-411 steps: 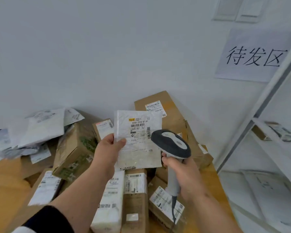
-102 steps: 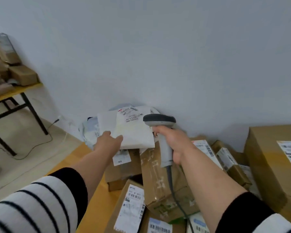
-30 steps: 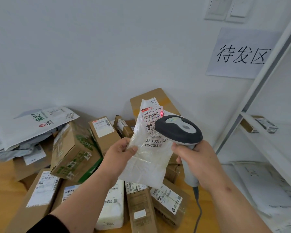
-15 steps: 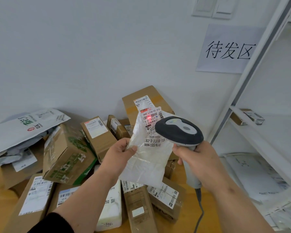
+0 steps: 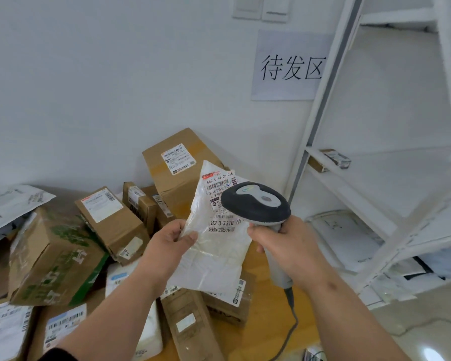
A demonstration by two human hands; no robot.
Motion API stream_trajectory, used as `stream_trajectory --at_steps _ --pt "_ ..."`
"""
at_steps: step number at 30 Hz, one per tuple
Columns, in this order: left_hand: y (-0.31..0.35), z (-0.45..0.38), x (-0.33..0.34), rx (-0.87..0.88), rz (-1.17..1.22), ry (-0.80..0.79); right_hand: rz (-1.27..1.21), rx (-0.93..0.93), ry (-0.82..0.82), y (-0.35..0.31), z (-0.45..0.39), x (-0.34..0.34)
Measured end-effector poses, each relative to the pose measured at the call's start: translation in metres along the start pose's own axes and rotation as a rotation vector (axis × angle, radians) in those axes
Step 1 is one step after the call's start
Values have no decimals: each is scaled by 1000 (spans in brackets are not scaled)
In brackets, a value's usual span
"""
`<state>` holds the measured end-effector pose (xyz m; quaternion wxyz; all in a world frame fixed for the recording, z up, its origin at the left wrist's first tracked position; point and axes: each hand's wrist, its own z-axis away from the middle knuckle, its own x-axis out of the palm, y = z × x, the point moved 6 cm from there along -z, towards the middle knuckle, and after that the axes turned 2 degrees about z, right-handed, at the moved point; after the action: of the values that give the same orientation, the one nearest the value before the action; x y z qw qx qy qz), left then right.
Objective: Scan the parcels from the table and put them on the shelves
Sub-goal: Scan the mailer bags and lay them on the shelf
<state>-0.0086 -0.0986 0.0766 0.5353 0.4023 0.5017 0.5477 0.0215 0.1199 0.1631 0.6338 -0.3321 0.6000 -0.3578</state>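
— White wall (image 5: 102, 87) behind, wooden table (image 5: 261, 321) below, white metal shelving (image 5: 349, 183) to the right. Paper sign (image 5: 289, 66) taped to wall, black characters 待发区; pale switch plates (image 5: 261, 7) above it.

— Noted. Position of current parcel?

— Held up above the table, centre of view: white poly mailer (image 5: 214, 256), roughly upright, wrinkled, shipping label (image 5: 220, 204) facing camera, "82-3-3310" legible. Not on any shelf.

— Left hand?

— Left hand (image 5: 169, 246) pinching mailer's left edge, thumb on the front face, remaining fingers behind.

— Right hand?

— Right hand (image 5: 287, 243) wrapped around grip of handheld barcode scanner (image 5: 255, 204). Dark-rimmed scanner head overlapping label's right side, aimed toward the label. Cannot tell whether touching. Cable (image 5: 292, 324) trailing down from the grip over the table.

— Rest of table?

— Heaped with parcels. Large cardboard box (image 5: 177, 173) against wall, label on top. Smaller brown box (image 5: 110, 217) tilted, left of centre. Green-printed carton (image 5: 55, 256) further left, leaning. Grey mailer bags (image 5: 8, 204) at far left. More labelled boxes under forearms, near edge.

— Shelves?

— Small brown parcel (image 5: 328, 160) on an upper shelf near the post. White flat mailer (image 5: 341, 233) on a lower shelf; dark and pale bags (image 5: 427, 264) lower right, details unclear.
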Motion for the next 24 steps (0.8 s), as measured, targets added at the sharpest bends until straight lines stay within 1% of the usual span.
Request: stream_trajectory --at_steps 4,8,12,17,20,24 --pt "-3 9 54 -37 -58 -102 -51 75 46 44 11 -36" --pt "-3 24 132 -47 -94 -208 -93 201 111 104 25 -92" --pt "-10 45 227 -77 -98 -322 -100 309 150 171 47 -164" --pt "-28 77 366 -121 -106 -452 -136 424 231 261 85 -268" --pt "-43 90 438 -172 -93 -492 -188 496 277 312 110 -319" --pt "-74 92 507 -311 -42 -525 -229 600 336 368 138 -363"
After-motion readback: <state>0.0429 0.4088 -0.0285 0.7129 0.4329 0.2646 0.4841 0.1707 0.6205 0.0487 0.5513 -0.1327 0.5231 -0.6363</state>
